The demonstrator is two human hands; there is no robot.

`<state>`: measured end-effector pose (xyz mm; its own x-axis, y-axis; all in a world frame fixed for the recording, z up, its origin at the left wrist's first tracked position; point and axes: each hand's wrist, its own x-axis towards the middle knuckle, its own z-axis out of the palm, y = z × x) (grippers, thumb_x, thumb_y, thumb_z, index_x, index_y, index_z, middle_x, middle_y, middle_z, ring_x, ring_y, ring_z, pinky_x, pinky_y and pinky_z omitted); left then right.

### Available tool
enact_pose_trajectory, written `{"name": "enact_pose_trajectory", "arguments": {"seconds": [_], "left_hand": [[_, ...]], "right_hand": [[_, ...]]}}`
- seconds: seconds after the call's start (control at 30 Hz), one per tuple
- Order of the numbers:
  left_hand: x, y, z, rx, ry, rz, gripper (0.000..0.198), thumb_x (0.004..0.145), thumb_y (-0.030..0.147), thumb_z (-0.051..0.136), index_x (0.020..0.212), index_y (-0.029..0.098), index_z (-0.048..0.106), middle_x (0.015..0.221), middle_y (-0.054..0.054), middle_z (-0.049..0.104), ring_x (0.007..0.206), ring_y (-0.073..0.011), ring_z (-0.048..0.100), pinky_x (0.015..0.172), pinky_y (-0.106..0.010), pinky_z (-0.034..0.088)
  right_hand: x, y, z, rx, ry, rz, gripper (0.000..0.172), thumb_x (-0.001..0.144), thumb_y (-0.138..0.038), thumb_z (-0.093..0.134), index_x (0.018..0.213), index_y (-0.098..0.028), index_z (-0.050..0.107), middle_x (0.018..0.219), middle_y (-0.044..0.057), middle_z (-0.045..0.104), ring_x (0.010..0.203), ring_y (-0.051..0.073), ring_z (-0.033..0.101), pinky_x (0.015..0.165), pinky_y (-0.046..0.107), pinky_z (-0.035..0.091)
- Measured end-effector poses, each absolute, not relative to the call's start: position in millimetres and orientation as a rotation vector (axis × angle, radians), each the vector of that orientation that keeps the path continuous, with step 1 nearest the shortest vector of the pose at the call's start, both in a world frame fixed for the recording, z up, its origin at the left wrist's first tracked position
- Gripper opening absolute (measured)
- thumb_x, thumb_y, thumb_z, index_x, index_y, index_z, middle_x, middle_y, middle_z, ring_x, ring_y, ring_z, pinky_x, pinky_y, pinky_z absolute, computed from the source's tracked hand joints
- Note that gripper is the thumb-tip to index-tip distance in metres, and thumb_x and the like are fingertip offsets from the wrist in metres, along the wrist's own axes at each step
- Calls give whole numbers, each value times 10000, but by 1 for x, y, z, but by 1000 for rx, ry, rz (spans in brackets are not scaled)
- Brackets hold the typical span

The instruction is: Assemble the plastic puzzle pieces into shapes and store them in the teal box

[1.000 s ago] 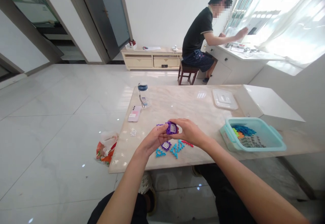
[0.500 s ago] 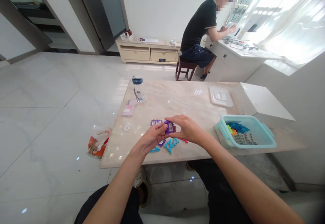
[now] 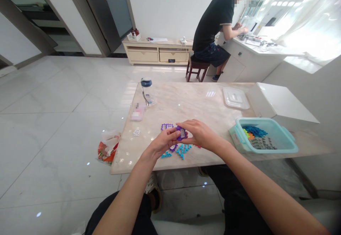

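Observation:
Between my two hands is a purple interlocking building tile [image 3: 182, 133] with a white window insert, held just above the table. My left hand [image 3: 165, 142] pinches its left side, thumb across the front. My right hand [image 3: 199, 134] is closed around its right side, fingers at the top edge and thumb below. Behind my left hand lie purple window tiles [image 3: 167, 126], partly covered. Nearer me are another purple tile [image 3: 173, 148] and light blue triangular tiles [image 3: 183, 150]. A red piece [image 3: 197, 146] shows only partly under my right hand.
On the marble-look table [image 3: 186, 100] stand a bottle with a blue lid [image 3: 147, 92] and a turquoise tub [image 3: 266, 149] of coloured tiles. A clear lid [image 3: 236, 98], a white box [image 3: 287, 102] and white pieces [image 3: 136, 132] lie there too. Beyond, a person [image 3: 213, 22] sits at a desk.
My view has shifted a little, so the table sits slightly further right. Both hands keep their grip on the purple tile. The seated person's hands have moved lower, toward the desk.

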<state>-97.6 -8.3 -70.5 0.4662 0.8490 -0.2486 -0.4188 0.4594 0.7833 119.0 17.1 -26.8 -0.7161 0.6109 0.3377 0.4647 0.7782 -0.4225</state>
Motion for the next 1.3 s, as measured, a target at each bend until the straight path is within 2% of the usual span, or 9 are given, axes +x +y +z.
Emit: {"name": "enact_pose_trajectory", "arguments": {"seconds": [0.1, 0.2, 0.4, 0.53, 0.73, 1.03, 1.3], "left_hand": [[-94, -8, -68, 733, 717, 907, 497, 700, 414, 1033, 1030, 114, 813, 947, -89, 778, 838, -180, 721, 812, -285, 562], [-93, -7, -66, 739, 713, 939, 535, 680, 455, 1037, 1021, 108, 815, 930, -93, 776, 838, -185, 716, 793, -282, 553], [-94, -10, -58, 747, 690, 941, 538, 747, 464, 1000, 1109, 110, 818, 1111, -154, 802, 1034, -256, 754, 906, -319, 569], [-92, -14, -53, 788, 697, 906, 529, 776, 500, 973, 1081, 95, 822, 1067, -171, 811, 1067, -300, 770, 961, -361, 571], [-91, -13, -54, 764, 726, 918, 508, 779, 516, 962, 1025, 90, 831, 1019, -171, 818, 1030, -294, 776, 986, -385, 576], [-92, -11, -58, 762, 709, 930, 576, 764, 587, 954, 1053, 108, 815, 1024, -167, 823, 1056, -318, 792, 930, -366, 593], [-93, -12, -53, 762, 733, 925, 552, 767, 538, 965, 1086, 113, 813, 1038, -153, 818, 1060, -300, 779, 926, -354, 585]], "right_hand": [[118, 16, -25, -832, -2523, 397, 556, 894, -370, 912, 1385, -209, 706, 1262, 173, 798, 1124, 337, 783, 998, 495, 612], [118, 16, -23, -831, -2492, 412, 595, 887, -355, 914, 1414, -201, 686, 1300, 177, 784, 1161, 337, 771, 1015, 491, 608], [120, 17, -18, -841, -2392, 484, 585, 865, -367, 931, 1388, -225, 712, 1238, 142, 803, 1123, 314, 775, 1013, 473, 606], [120, 17, -15, -852, -2396, 524, 581, 846, -371, 949, 1365, -234, 728, 1243, 144, 805, 1138, 324, 773, 1021, 478, 604], [115, 14, -11, -879, -2374, 555, 671, 855, -419, 939, 1446, -242, 675, 1362, 155, 761, 1257, 335, 732, 1086, 505, 587], [113, 17, -10, -905, -2365, 586, 573, 838, -320, 944, 1358, -241, 718, 1286, 123, 796, 1183, 315, 762, 1053, 466, 582], [113, 16, -10, -870, -2394, 558, 551, 854, -295, 922, 1362, -239, 716, 1260, 130, 789, 1175, 316, 749, 1034, 471, 586]]}}
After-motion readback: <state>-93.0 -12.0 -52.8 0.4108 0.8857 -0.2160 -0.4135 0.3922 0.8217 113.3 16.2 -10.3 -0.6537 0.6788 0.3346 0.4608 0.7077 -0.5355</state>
